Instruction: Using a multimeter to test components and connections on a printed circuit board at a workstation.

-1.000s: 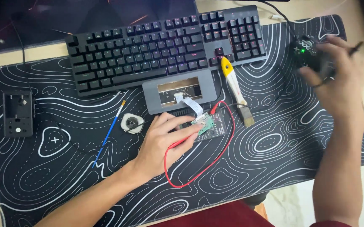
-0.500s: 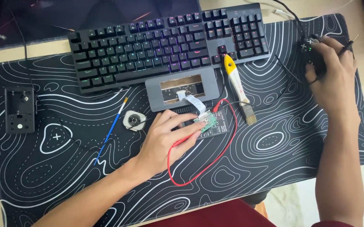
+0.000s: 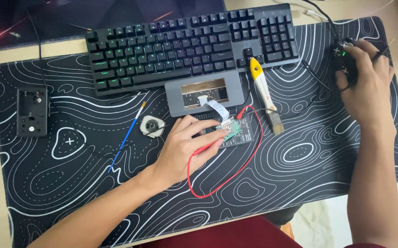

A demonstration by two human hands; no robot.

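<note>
**A:** Where's the left hand (image 3: 185,149)?

**B:** Down flat on the mat (image 3: 93,183), fingers spread and pressing on a small green circuit board (image 3: 232,131). It is pressing rather than gripping, with nothing closed inside the palm.

**A:** And that red loop?

**B:** A red wire (image 3: 226,177) curls out from under the fingers, swings round below the hand and climbs back to the board's far side.

**A:** What sits just above those fingers?

**B:** A grey frame with a rectangular window (image 3: 204,92), and a pale ribbon cable (image 3: 215,106) running from it down to the board. Beyond that lies the black keyboard (image 3: 189,43).

**A:** Right hand (image 3: 369,87)?

**B:** Well off to the side, cupped over a dark mouse (image 3: 343,59) showing a green glow, fingers draped on top. A thin black stick pokes out past the knuckles; I can't tell if it's actually gripped.

**A:** Between the hands?

**B:** A yellow-handled brush (image 3: 263,92), lying lengthwise, near the board.

**A:** Outside the left hand?

**B:** A small round metal part (image 3: 152,126) just beside the thumb, a blue fine brush (image 3: 126,138) next to it, and a black square holder (image 3: 32,111) well away.
</note>
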